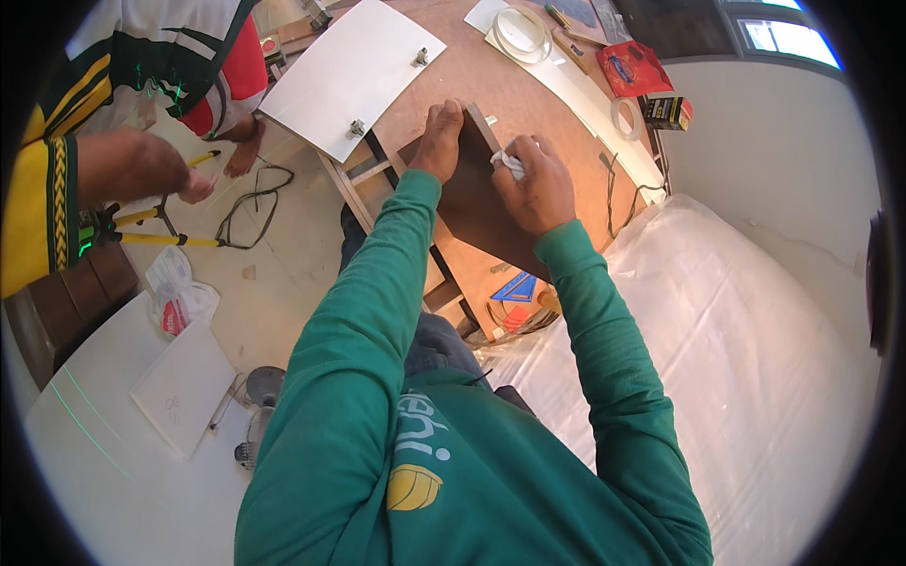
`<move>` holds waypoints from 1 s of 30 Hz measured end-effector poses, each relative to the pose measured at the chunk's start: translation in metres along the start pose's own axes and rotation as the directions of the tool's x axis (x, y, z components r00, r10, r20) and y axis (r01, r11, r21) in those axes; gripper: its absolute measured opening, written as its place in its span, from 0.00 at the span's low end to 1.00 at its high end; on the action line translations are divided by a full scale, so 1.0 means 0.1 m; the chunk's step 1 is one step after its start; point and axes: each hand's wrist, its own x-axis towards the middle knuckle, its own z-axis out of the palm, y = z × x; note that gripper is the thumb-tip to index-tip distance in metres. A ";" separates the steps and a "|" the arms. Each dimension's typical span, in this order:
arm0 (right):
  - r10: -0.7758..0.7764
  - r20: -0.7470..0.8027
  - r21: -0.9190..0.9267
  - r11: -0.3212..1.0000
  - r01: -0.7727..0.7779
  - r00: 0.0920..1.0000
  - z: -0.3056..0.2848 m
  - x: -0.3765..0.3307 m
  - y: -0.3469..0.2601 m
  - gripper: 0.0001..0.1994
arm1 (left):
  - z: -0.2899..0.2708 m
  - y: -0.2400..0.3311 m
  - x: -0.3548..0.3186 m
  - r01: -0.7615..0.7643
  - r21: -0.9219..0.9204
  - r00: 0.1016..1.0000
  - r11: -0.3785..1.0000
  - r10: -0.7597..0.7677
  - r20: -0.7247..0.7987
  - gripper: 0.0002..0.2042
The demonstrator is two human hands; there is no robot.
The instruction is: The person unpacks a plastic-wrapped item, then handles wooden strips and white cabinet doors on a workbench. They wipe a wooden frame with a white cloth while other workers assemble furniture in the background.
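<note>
A dark brown board (477, 209) stands tilted on its edge over the wooden worktable (429, 99). My left hand (440, 141) is closed around the board's far upper corner. In my right hand (538, 187) is a bunched white cloth (511, 163), pinched by the fingers and held against or right beside the board's edge. Just left of the board lies a white panel (354, 71) with two metal hinges (356, 128) along its side. Whether the cloth touches the board's face is hidden by my fingers.
A roll of edge strip (521, 35), a red packet (632, 69) and a small dark box (668, 113) are along the table's far right. A blue set square (515, 287) lies near its front. Plastic sheeting (727, 358) covers the right side. Another person's arm (132, 168) is at left, near a yellow tripod (170, 239).
</note>
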 end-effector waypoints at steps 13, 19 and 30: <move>-0.108 -0.098 -0.053 0.993 0.103 0.989 0.30 0.69 -0.15 0.14 | 0.03 -0.34 0.12 -0.058 -0.022 0.997 0.998 0.059 0.040 0.37; -0.051 -0.243 0.063 0.996 0.068 0.969 0.15 0.51 0.04 0.15 | 0.01 -0.25 0.04 -0.032 -0.109 0.999 0.994 0.033 0.010 0.37; 0.232 0.138 -0.384 0.909 -0.164 0.963 -0.16 -0.66 0.16 0.13 | 0.05 0.49 -0.47 -0.158 0.131 0.950 0.979 0.187 -0.249 0.22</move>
